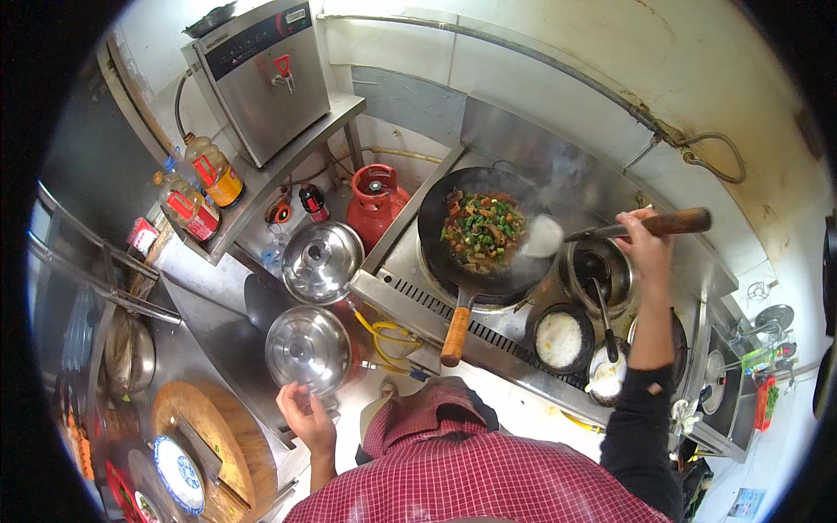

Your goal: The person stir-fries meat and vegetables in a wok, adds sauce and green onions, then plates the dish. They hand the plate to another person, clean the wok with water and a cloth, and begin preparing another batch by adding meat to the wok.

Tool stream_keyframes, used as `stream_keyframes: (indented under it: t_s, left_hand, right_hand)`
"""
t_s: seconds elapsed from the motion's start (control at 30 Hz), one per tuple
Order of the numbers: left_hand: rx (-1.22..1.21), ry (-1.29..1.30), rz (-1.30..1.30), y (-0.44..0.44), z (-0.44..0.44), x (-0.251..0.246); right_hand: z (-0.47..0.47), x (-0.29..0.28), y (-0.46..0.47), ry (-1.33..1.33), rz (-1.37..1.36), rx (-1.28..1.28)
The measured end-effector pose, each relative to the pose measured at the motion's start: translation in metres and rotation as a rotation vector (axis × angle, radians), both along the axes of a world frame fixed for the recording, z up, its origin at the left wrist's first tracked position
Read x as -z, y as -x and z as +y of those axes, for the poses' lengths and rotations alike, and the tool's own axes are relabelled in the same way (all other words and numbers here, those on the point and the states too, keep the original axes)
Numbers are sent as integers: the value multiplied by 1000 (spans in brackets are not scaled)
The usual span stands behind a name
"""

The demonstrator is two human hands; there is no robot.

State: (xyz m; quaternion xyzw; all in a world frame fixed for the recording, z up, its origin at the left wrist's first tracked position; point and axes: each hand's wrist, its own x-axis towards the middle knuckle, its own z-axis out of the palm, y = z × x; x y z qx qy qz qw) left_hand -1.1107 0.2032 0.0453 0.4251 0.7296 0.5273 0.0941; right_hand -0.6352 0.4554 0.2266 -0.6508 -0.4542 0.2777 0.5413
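Note:
My right hand grips a wok spatula by its dark shaft, just below the wooden handle. Its pale, wide blade hovers at the right side of a black wok. Steam rises from chopped food in the wok, a brown mix topped with cut green pieces. The wok's wooden handle points toward me, with neither hand on it. My left hand holds nothing, its fingers loosely curled and apart. It appears close to the nearer steel lid; whether they touch I cannot tell.
Right of the wok stand a pot with a ladle, a bowl of white granules and another white-filled bowl. A red gas cylinder stands left of the stove. A cleaver and a plate lie by the round chopping board.

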Motion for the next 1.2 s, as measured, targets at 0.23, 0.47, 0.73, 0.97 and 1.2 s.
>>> stream_keyframes:
  t_s: [0.23, 0.47, 0.73, 0.97, 1.2]
  left_hand:
    - [78, -20, 2, 27, 21, 8]
    - [74, -25, -34, 55, 28, 14]
    - [98, -64, -44, 68, 37, 21]
    - [96, -39, -73, 61, 39, 20]
    - [90, -32, -52, 68, 35, 20]
  right_hand:
    - [-12, 36, 41, -155, 79, -438]
    - [27, 33, 83, -283, -510, -649]
    - [-54, -49, 155, -208, -927, -1257]
    - [-69, -16, 171, -131, -845, -1005]
    - [-40, -22, 56, -80, -423, -156]
